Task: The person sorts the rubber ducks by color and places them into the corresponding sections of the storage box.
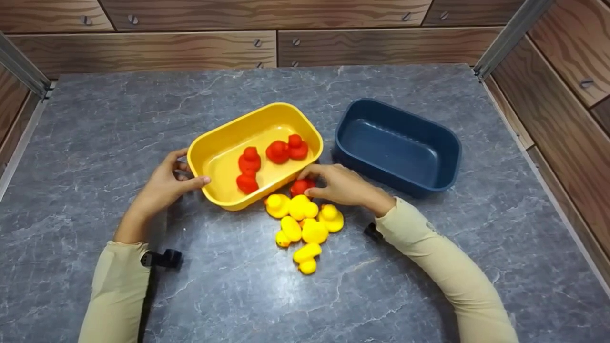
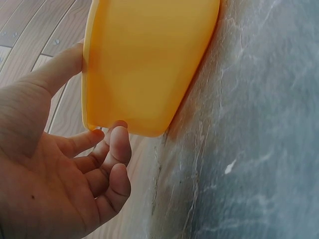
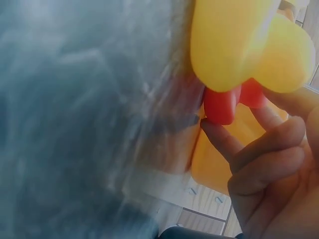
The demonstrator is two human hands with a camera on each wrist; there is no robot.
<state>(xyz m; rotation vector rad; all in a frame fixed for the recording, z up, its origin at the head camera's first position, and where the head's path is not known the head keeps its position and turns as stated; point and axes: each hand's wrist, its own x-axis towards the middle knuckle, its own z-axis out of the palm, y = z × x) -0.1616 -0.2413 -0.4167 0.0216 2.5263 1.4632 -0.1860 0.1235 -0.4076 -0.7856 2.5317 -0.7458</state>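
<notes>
My left hand grips the left end of a yellow plastic tub, its thumb over the rim and its fingers at the outer end wall, as the left wrist view shows. Several red rubber ducks lie inside the tub. Just outside the tub's near right side, my right hand holds another red rubber duck between thumb and fingers. In the right wrist view this duck is partly hidden behind a yellow duck.
Several yellow rubber ducks are clustered on the grey marbled table, close in front of the tub and right hand. A dark blue tub stands at the right with no ducks in it. Wood-patterned panels border the table's back and sides.
</notes>
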